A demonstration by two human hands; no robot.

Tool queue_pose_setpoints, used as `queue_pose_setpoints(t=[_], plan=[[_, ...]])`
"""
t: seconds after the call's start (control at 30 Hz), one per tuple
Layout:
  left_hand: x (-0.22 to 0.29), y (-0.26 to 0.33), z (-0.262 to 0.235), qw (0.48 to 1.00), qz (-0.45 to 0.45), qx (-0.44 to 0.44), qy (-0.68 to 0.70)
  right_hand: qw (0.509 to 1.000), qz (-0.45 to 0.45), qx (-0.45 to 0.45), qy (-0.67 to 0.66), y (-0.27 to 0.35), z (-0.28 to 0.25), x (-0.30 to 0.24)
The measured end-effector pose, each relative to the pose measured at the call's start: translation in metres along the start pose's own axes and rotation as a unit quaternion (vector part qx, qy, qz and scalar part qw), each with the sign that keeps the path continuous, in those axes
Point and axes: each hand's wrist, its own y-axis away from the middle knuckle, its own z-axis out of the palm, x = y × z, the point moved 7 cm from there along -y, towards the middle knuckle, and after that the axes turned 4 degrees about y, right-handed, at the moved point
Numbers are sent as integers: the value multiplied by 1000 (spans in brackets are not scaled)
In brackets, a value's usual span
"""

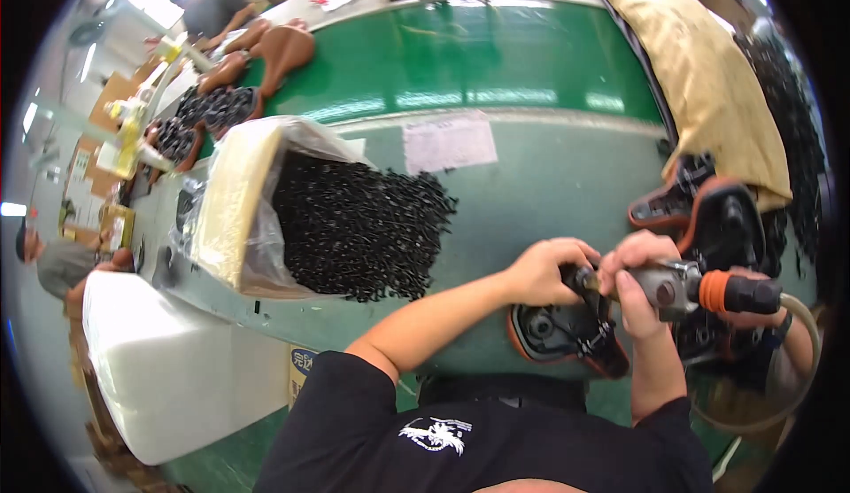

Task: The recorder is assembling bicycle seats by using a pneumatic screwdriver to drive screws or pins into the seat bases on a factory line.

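My right hand (639,271) is wrapped round a power screwdriver (666,287), which lies nearly level, with an orange ring and black end on the right and a hose attached. My left hand (551,271) is closed at the tool's front end, its fingertips by a dark part; what they pinch is hidden. Directly below both hands, a bicycle saddle (536,332) rests underside up near the table's front edge, showing its black base, metal fittings and reddish-brown rim.
Small black parts (363,227) spill from a plastic-lined box (235,201). More upturned saddles (726,218) lie right, near a tan sack (708,77). Another person's hand (753,298) is beside the screwdriver. A paper sheet (450,141) lies before the green belt (496,54). Brown saddles (285,50) stand far left.
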Motion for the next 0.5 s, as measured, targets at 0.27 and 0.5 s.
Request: queue_pose_setpoints(t=[0.27, 0.5], plan=[[10, -7, 2, 998, 46, 28, 27, 971, -34, -58, 231, -3, 10, 0], [23, -1, -46, 996, -51, 43, -67, 996, -92, -7, 0, -17, 1, -46]])
